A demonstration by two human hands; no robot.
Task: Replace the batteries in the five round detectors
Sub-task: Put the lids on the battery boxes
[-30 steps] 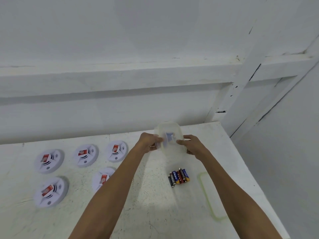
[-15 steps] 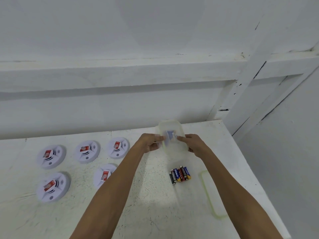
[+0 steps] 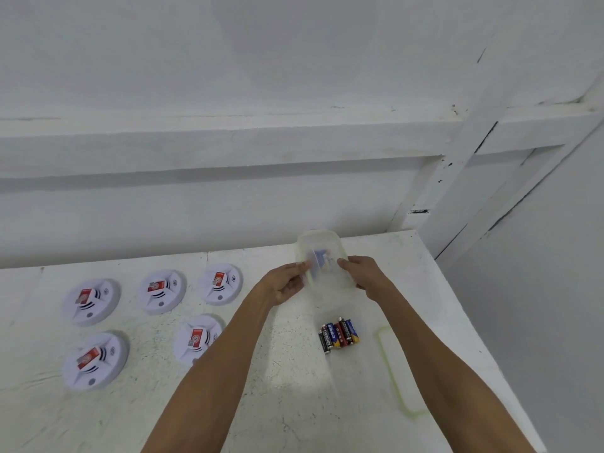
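Holding: both hands kept a clear rectangular plastic box (image 3: pixel 322 243) raised over the white table (image 3: pixel 294 403), probably to work it open.
Left hand (image 3: pixel 284 284): thumb and fingers pinched the box's left edge.
Right hand (image 3: pixel 364 273): fingers curled round its right side, steadying it.
Contents: something blue, too blurred to name.
Detectors: five round white plastic detectors (image 3: pixel 91 300) lay in two rows at the table's left, well apart from the hands, each red-labelled at the centre.
Batteries: blue, red and black cylindrical batteries (image 3: pixel 340 335) lay side by side beside a green-rimmed clear lid (image 3: pixel 382 341).

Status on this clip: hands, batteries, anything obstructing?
Gripping clear container: left hand, right hand. On table: loose batteries, detectors untouched. Nothing in the way.
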